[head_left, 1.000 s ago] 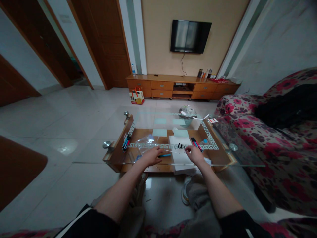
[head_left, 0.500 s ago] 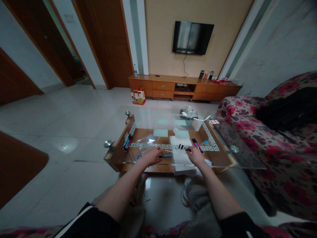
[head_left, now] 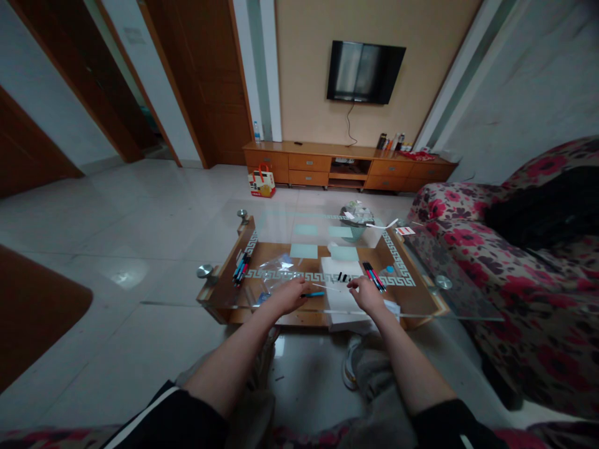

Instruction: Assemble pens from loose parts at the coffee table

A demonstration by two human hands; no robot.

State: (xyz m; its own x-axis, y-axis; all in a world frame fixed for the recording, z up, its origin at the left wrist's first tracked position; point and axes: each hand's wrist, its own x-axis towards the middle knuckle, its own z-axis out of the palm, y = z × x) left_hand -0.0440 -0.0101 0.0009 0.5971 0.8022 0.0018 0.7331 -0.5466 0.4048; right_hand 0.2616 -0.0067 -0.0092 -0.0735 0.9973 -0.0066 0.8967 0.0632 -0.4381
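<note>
Pen assembly, mid-step. Left hand (head_left: 286, 295) pinches blue pen barrel (head_left: 312, 294), lying flat at its fingertips on glass table (head_left: 421, 299). Right hand (head_left: 367, 293) fingers closed; thin refill (head_left: 326, 287) runs toward it, contact can't tell. Next calls for tip-to-barrel alignment, probably.

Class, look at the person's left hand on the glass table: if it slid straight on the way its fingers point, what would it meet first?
Most likely the blue pen, lying just past the left hand and its fingertips; whether they already touch is unclear. Beyond it lies the white paper, near the right hand.
</note>
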